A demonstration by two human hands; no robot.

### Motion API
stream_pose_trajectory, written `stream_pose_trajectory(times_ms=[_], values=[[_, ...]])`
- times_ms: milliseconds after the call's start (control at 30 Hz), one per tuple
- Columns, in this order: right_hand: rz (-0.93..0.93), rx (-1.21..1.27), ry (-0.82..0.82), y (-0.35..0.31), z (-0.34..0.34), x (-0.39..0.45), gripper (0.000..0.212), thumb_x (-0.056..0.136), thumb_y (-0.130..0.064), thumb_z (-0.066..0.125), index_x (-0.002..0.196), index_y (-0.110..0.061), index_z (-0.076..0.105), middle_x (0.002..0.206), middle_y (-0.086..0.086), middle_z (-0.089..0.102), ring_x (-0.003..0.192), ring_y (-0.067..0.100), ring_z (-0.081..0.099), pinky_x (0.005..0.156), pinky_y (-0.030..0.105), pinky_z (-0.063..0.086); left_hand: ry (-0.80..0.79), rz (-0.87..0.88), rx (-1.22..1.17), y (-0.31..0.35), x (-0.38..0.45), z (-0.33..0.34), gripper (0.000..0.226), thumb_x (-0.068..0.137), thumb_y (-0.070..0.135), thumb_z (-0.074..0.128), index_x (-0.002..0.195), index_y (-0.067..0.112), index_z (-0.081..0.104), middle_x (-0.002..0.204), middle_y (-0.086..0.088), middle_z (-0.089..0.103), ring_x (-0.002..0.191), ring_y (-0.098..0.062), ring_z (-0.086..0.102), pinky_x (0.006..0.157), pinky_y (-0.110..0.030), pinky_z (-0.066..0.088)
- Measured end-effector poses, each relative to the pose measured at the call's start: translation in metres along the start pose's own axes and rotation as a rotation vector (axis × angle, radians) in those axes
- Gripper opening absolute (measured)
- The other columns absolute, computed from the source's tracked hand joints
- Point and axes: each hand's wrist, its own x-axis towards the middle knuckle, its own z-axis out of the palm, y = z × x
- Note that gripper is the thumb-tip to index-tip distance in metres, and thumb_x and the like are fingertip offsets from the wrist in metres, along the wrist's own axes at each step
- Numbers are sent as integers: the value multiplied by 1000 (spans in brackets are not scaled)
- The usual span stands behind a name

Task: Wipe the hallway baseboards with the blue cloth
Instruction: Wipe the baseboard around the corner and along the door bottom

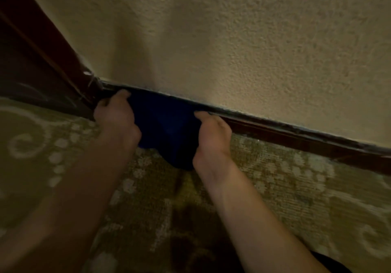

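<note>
**Both hands on blue cloth at baseboard, corner end**

Wall: textured, cream, fills the frame from 9 through 12 to 3 o'clock. Two soft shadows fall on it above the cloth.

Carpet: olive with pale scroll and dot pattern, covers the lower frame from 8 to 4 o'clock.

Door frame: dark reddish wood, runs diagonally at 10 o'clock and meets the baseboard at the corner, hemming in the cloth's left end.

Baseboard: dark red-brown strip, long axis from the corner at 9 o'clock down toward 3–4 o'clock; its top edge looks rough and greyish where it meets the wall.

Blue cloth: deep blue, bunched, just above frame centre. It is spread along the baseboard, long axis following the strip, with a dark fold hanging down to the carpet.

Left hand: fingers curled, gripping the cloth's left end beside the door frame.

Right hand: grips the cloth's right end, fingertip touching the baseboard top.
</note>
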Motion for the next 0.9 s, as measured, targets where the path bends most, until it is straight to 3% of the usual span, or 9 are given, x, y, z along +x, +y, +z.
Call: stream_pose_trajectory(times_ms=[67, 167, 267, 400, 533, 600, 700, 833, 900], values=[[-46, 24, 19, -12, -17, 1, 13, 86, -8, 67, 76, -10, 59, 77, 14, 64, 82, 32, 64, 80, 48, 54, 21, 18, -12, -14, -21, 14, 35, 86, 27, 67, 120, 19, 63, 107, -2, 68, 95, -25, 67, 88, -45, 57], [-88, 23, 112, -29, -47, 4, 21, 84, -6, 68, 68, -13, 58, 73, 13, 65, 77, 29, 62, 72, 42, 52, -20, -4, -29, -35, -52, 31, 29, 91, 27, 64, 118, 20, 59, 103, 1, 63, 92, -19, 62, 86, -39, 56], [-96, 63, 235, -41, -91, 9, 3, 84, -6, 66, 85, -8, 67, 91, 17, 73, 85, 31, 68, 70, 39, 56, -133, -7, -20, -66, -84, 48, 6, 90, 17, 64, 92, 17, 59, 93, -4, 65, 84, -22, 62, 78, -39, 56], [-31, 145, 293, -55, -152, 13, 36, 93, -15, 55, 127, -6, 62, 118, 14, 70, 89, 27, 69, 52, 27, 56, -370, -168, 83, -97, -115, 65, 19, 85, 9, 70, 74, 16, 57, 76, -11, 66, 74, -25, 63, 63, -34, 52], [-90, 103, 295, -54, -145, 27, 38, 85, -19, 62, 123, -10, 65, 117, 13, 71, 99, 31, 68, 64, 35, 59, -404, -211, 75, -85, -104, 53, 15, 83, 12, 73, 72, 15, 63, 84, -15, 72, 79, -31, 69, 70, -43, 56], [-62, 41, 258, -34, -103, 32, 28, 81, -17, 66, 108, -9, 68, 108, 16, 73, 97, 34, 69, 78, 48, 58, -303, -143, 14, -67, -76, 35, 9, 78, 14, 74, 81, 11, 67, 90, -16, 73, 86, -33, 69, 80, -45, 57], [30, 79, 116, 10, -24, 32, 24, 83, -6, 65, 107, -3, 63, 114, 26, 69, 103, 39, 67, 90, 61, 53, -109, -87, -27, -30, -24, 4, 34, 82, 20, 70, 115, 15, 66, 111, -14, 71, 102, -39, 67, 90, -57, 54], [178, 70, 20, 30, 13, 31, 29, 95, -3, 55, 124, -4, 59, 121, 16, 64, 111, 35, 61, 95, 47, 51, 15, -14, -18, -9, 5, -7, 48, 98, 17, 53, 146, 22, 44, 136, -6, 57, 118, -30, 58, 102, -49, 47], [155, 71, 22, 19, -7, 34, 24, 89, -2, 61, 113, 0, 61, 116, 23, 67, 107, 39, 64, 93, 54, 52, -20, 12, 25, -21, -6, 8, 46, 101, 15, 46, 147, 18, 39, 139, -3, 53, 121, -26, 55, 105, -39, 42]])
